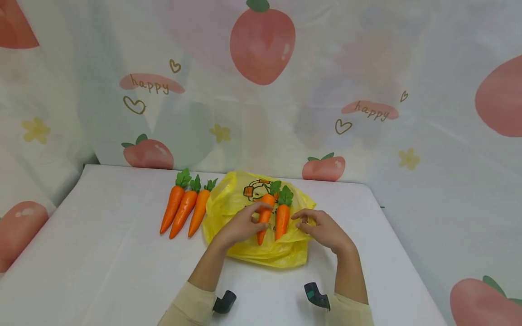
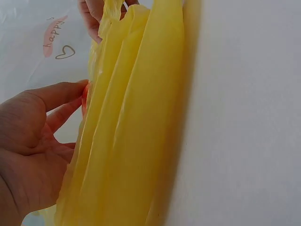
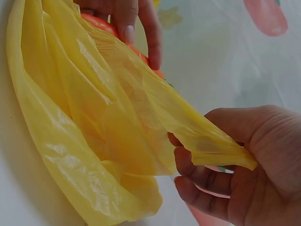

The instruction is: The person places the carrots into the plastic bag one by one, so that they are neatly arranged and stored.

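A yellow plastic bag lies on the white table, with an orange carrot with leafy green top on it, its tip behind a fold of the bag. My left hand holds a second carrot over the bag, thumb on the near side and fingers across it. In the left wrist view the bag hides most of that carrot from the left hand. My right hand pinches the bag's right edge, which in the right wrist view stretches between thumb and fingers of the right hand.
Three more carrots lie side by side left of the bag, leaves pointing away from me. Behind the table hangs a curtain printed with fruit, hearts and flowers. A dark wrist device sticks out from the left sleeve.
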Available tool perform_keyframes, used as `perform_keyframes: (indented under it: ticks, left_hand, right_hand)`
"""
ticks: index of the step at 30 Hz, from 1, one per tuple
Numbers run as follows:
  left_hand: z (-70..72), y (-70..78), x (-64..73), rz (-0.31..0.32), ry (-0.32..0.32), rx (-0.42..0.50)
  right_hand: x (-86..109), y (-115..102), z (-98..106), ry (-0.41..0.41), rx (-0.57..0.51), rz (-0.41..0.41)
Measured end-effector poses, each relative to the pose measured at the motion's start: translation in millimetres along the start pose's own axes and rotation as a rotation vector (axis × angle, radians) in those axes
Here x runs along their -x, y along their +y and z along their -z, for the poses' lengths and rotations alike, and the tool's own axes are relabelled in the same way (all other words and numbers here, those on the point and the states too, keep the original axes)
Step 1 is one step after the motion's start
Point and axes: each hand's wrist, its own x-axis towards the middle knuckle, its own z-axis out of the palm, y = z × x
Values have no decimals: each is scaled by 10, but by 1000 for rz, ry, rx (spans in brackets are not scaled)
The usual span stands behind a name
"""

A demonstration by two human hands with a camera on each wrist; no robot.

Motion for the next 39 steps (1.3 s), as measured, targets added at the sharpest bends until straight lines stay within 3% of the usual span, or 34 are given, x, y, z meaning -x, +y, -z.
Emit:
perform_keyframes:
  ticks: [11, 27, 39]
  left_hand:
    - [-68, -34, -89, 16, 22, 41]
    - [-190, -78, -123, 18, 53, 5]
    - [-246, -121, -132, 13, 63, -105]
  right_hand:
    - [0, 2, -10, 36, -27, 1]
    - [22, -11, 16, 28, -43, 2]
    - [20, -10, 6, 33, -40, -9]
